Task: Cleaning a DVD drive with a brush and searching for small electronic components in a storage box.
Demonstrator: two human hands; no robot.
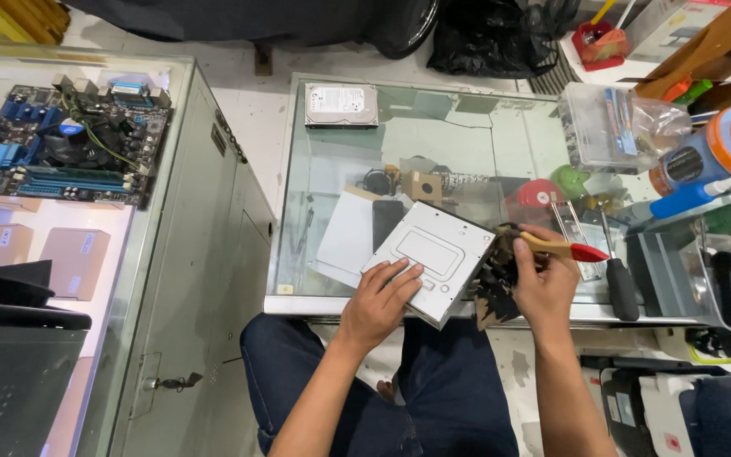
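A flat silver optical drive (433, 254) lies tilted over the near edge of a glass-topped counter (433, 127). My left hand (380, 298) rests palm down on the drive's near corner, holding it steady. My right hand (545, 283) grips a paintbrush (552, 248) with a wooden handle and red tip. Its dark bristles (494, 283) spread against the drive's right edge.
A hard disk (341, 105) lies at the counter's far left. A black-handled screwdriver (619, 279), metal brackets, a clear plastic box (607, 127) and bottles crowd the right side. A motherboard (65, 144) sits on the glass cabinet to the left, with cardboard boxes below.
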